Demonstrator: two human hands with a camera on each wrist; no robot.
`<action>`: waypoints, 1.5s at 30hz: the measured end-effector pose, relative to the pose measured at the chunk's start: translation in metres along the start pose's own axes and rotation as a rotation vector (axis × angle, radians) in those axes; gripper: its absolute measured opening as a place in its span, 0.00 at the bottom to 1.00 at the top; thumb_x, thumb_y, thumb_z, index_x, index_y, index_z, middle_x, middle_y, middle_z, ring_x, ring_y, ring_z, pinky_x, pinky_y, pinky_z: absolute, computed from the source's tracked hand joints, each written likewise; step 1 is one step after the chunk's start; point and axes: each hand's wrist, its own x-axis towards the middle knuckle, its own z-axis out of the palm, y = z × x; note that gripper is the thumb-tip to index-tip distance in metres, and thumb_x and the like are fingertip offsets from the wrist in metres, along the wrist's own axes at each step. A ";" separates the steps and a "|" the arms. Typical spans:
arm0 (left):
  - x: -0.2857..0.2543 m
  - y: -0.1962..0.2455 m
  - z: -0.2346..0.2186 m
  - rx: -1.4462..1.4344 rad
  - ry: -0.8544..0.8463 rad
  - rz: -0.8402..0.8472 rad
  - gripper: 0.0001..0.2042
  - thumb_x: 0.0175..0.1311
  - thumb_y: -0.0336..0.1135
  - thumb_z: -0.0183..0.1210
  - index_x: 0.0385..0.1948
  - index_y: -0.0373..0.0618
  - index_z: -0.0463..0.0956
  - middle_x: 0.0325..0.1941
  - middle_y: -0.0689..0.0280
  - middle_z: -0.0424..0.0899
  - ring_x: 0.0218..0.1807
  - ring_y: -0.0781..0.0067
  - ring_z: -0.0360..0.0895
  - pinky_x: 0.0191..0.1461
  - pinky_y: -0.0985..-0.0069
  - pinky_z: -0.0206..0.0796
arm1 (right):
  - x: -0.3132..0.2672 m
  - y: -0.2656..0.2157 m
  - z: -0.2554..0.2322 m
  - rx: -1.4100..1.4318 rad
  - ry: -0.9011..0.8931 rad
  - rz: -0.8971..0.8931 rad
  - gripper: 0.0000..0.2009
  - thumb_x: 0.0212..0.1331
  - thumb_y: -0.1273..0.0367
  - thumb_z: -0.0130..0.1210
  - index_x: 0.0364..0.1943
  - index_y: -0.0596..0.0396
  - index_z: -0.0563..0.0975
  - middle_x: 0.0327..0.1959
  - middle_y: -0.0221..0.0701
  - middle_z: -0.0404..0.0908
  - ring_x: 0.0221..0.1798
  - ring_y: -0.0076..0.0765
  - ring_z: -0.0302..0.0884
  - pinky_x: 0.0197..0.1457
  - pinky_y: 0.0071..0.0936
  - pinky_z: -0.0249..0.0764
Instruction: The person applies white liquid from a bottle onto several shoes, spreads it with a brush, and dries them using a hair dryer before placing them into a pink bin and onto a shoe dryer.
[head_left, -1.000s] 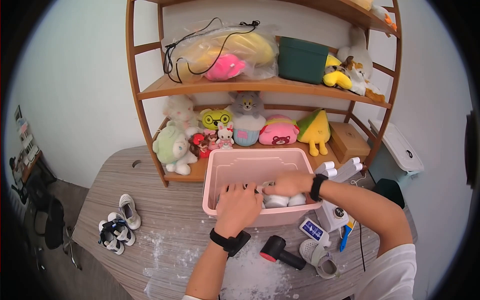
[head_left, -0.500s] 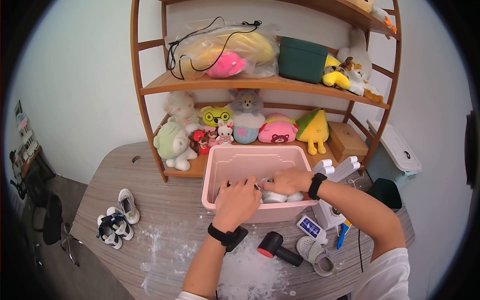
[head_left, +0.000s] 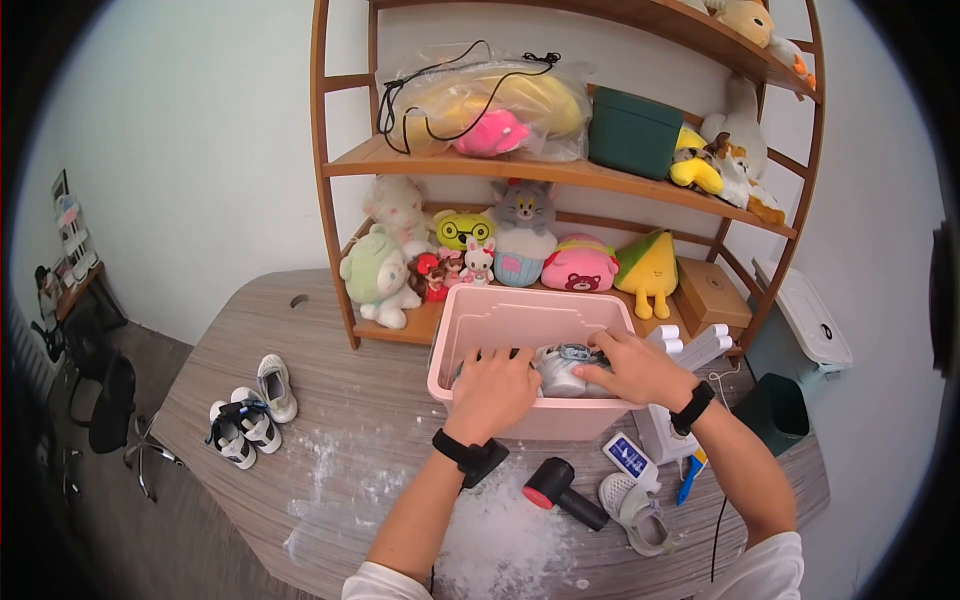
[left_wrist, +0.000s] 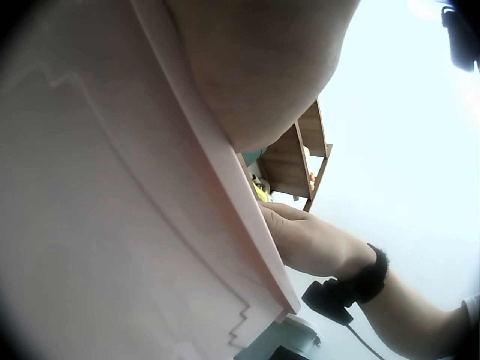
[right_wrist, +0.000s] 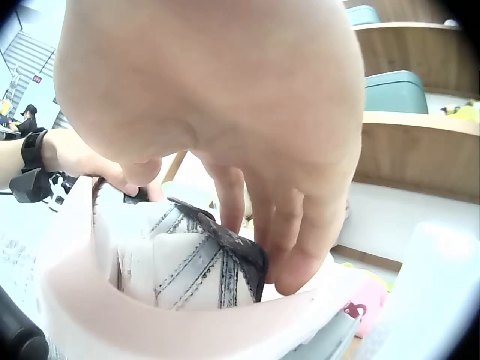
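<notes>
A pink plastic bin point(head_left: 450, 345) stands on the table with white shoes inside. My left hand point(head_left: 492, 395) reaches over its front rim, knuckles bent. In the right wrist view the left hand's fingers point(right_wrist: 124, 176) grip a white shoe with a dark patch, partly hidden by the bin. My right hand point(head_left: 640, 368) holds another white shoe point(head_left: 562, 370) near the bin's right end. This shoe's grey straps point(right_wrist: 187, 270) and dark collar edge show close up, with the fingers bent down along the collar. The left wrist view shows mostly the bin's wall point(left_wrist: 112, 195).
White powder point(head_left: 495, 560) covers the table's front. A black hair-dryer-like tool point(head_left: 565, 493), a grey-white shoe point(head_left: 637, 512), a white-blue bottle point(head_left: 630, 458) and a blue-handled brush point(head_left: 690, 478) lie at right. Small shoes point(head_left: 248, 425) stand at left. Behind is a wooden shelf point(head_left: 390, 162) with plush toys.
The head view has turned left. My right hand has drawn back from deep in the bin and turned, its thumb and fingers now around a shoe. The left hand stays at the front rim.
</notes>
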 end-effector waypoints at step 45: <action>-0.177 -0.180 -0.134 0.223 0.198 -0.435 0.13 0.61 0.31 0.63 0.46 0.40 0.80 0.50 0.51 0.81 0.51 0.45 0.78 0.56 0.58 0.71 | -0.149 -0.032 0.145 -0.171 -0.067 -0.154 0.27 0.53 0.51 0.69 0.47 0.59 0.79 0.43 0.40 0.85 0.48 0.47 0.82 0.65 0.58 0.66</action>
